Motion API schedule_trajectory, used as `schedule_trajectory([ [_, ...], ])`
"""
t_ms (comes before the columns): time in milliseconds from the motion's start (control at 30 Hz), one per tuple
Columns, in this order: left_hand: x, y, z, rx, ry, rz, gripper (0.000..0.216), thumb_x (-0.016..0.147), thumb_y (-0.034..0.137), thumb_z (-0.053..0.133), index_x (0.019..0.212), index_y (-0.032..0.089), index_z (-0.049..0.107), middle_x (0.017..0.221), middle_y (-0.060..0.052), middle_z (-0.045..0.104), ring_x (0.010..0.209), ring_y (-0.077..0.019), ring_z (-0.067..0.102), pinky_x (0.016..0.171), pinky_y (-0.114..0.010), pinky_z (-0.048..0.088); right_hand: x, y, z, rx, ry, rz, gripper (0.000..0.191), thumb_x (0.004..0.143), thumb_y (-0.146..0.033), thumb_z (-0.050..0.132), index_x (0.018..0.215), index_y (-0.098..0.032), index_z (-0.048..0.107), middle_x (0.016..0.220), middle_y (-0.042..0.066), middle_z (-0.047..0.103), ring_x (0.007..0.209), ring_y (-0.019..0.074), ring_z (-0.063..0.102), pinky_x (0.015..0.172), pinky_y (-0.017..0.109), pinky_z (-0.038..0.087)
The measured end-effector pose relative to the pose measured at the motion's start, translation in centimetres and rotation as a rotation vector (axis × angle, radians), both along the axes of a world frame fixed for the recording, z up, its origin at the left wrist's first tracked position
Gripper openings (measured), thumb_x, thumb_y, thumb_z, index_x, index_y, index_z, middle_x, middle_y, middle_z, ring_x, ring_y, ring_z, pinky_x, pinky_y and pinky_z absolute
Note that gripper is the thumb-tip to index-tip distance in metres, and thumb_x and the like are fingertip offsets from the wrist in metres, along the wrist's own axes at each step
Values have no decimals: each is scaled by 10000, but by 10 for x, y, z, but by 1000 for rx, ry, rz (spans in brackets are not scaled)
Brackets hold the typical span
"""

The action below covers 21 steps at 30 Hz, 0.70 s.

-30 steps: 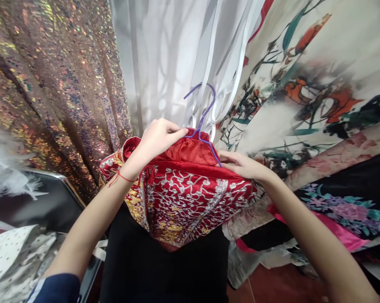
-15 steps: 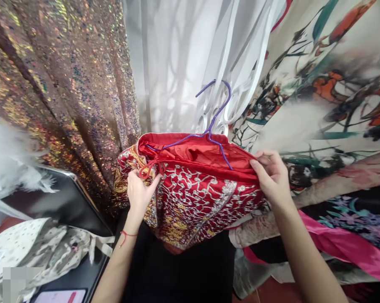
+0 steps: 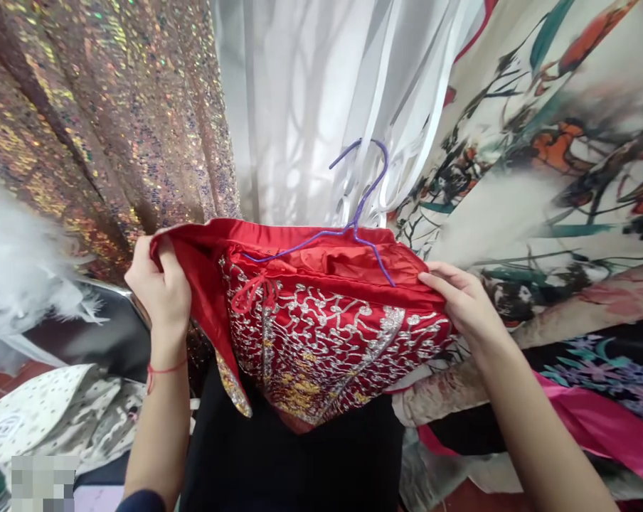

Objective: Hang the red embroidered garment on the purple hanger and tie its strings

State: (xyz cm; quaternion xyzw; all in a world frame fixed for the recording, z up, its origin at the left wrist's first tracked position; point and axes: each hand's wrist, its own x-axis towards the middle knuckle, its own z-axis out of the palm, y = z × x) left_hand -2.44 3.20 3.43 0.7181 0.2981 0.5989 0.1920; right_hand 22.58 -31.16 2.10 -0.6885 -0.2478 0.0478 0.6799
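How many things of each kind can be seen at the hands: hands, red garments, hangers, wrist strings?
Hands: 2, the left hand and the right hand, both gripping the garment's edges
Red embroidered garment: 1
Purple wire hanger: 1, inside the garment
Red string on the left wrist: 1
Total: 5

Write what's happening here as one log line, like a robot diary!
left hand: grips red garment flap, pulled outward | right hand: holds garment's right edge | purple hanger: inside garment, hook up

Bright backlight thru white curtain [image 3: 300, 107]; edges warped, right side blurry.
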Motion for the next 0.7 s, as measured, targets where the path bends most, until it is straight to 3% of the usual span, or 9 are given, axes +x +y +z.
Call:
schedule_trajectory([
  [100,3,-14,34,102,-24,-8,416,1066,435,296,904,178,579,849,-9,546,792,-121,483,712,-364,316,10,-5,-5,169,-80,-201,329,628,-432,826,867,-247,697,808,24,702,675,180,633,645,334,527],
  [200,-5,-33,34,204,58,-45,329,1044,399,377,844,207,555,744,11,484,688,-117,445,668,-334,329,12,-15,-11,309,-243,-435,247,684,-415,805,856,-269,704,903,93,712,794,251,660,750,414,522],
  [267,-13,-48,12,285,255,-168,272,996,357,481,766,217,521,648,28,450,582,-115,424,598,-305,334,5,-22,-18,370,-373,-598,132,750,-393,767,823,-300,709,937,122,711,895,301,664,837,446,505],
  [367,-20,-71,-38,418,581,-468,228,974,266,516,752,222,542,638,36,568,532,-110,531,544,-265,382,-14,-29,-35,416,-475,-786,54,807,-362,718,813,-309,709,924,110,699,927,308,655,910,458,490],
  [433,-18,-84,-65,394,580,-461,155,998,253,490,891,218,597,686,37,639,515,-102,568,510,-247,386,-30,-29,-48,402,-480,-854,99,817,-365,703,852,-272,695,883,67,673,865,269,642,913,463,494],
  [500,-9,-97,-75,357,481,-411,117,969,297,590,896,208,610,715,30,662,561,-104,606,566,-231,433,-47,-25,-58,365,-485,-902,173,849,-379,672,905,-215,673,876,36,645,831,220,619,900,442,498],
  [600,13,-118,-56,326,219,-475,107,907,256,696,861,203,617,755,26,679,650,-99,634,677,-211,480,-68,-19,-62,332,-554,-968,198,904,-363,628,927,-168,650,878,30,633,822,177,607,856,372,499],
  [700,39,-146,-16,345,55,-749,103,896,148,686,853,212,619,757,44,679,673,-74,626,707,-181,484,-85,-17,-58,326,-690,-971,144,932,-311,618,899,-173,646,853,36,649,807,166,629,804,323,494],
])
